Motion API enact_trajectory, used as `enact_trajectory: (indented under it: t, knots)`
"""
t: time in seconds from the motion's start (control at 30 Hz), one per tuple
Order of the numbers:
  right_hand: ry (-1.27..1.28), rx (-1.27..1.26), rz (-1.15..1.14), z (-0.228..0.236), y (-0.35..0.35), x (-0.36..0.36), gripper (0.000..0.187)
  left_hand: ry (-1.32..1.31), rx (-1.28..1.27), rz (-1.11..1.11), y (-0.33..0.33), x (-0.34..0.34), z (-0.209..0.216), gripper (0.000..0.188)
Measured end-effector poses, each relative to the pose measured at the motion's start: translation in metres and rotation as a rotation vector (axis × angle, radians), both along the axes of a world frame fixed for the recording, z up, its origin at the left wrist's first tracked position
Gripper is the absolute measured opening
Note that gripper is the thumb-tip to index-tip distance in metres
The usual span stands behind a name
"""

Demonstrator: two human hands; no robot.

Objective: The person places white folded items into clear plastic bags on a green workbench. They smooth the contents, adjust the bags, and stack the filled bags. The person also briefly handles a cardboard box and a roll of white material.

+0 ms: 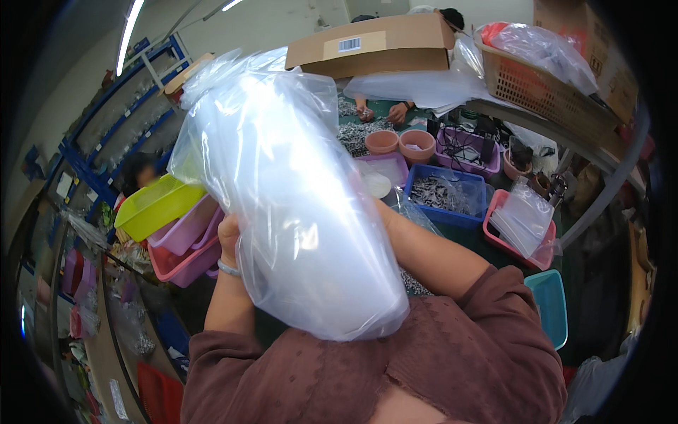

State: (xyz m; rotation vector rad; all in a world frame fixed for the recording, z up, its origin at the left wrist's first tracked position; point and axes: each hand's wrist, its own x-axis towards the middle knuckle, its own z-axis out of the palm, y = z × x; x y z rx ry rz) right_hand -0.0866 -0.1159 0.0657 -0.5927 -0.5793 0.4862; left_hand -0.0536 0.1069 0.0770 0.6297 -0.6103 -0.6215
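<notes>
- A large clear plastic bag (pixel 296 212) is raised above the desk's (pixel 494 247) near edge, filling the view.
- The left hand (pixel 229 240) grips its side; the right hand is hidden behind the plastic, grip impossible to tell.
- Coloured bins (pixel 166 226) sit stacked at the desk's left edge, within reach.

Glossy film, matt cloth

Clear plastic bag (pixel 289 205) is thin, shiny and wrinkled; the sleeve (pixel 395 367) at six o'clock is matt maroon cloth; the box (pixel 371 46) at twelve o'clock is dull brown cardboard.

Yellow-green bin (pixel 157 205), cardboard box (pixel 374 44)
</notes>
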Motion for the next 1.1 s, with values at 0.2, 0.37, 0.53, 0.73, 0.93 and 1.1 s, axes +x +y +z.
enact_trajectory:
  t: [0.2,0.37,0.53,0.73,0.93,1.1]
  knots:
    - [-0.026,-0.107,-0.186,0.046,-0.004,-0.037,0.076,-0.044,0.159,0.184,-0.003,-0.019,0.011,0.054]
    - [0.075,-0.061,-0.15,0.038,-0.014,-0.025,0.067,-0.114,0.321,0.2,-0.012,-0.016,0.048,0.059]
    - [0.046,-0.025,-0.242,0.028,-0.014,-0.021,0.069,0.023,0.341,0.24,-0.017,-0.037,0.05,0.057]
    - [-0.228,-0.251,-0.329,0.058,-0.014,0.001,0.075,0.182,0.23,0.247,-0.006,-0.049,0.023,0.052]
    - [-0.798,-0.944,-0.764,0.104,-0.028,0.041,0.067,-0.087,0.191,0.325,-0.003,-0.008,0.042,0.042]
    - [-1.286,-1.417,-1.451,0.162,-0.081,0.099,0.067,0.04,0.007,0.362,0.023,0.037,0.053,0.03]
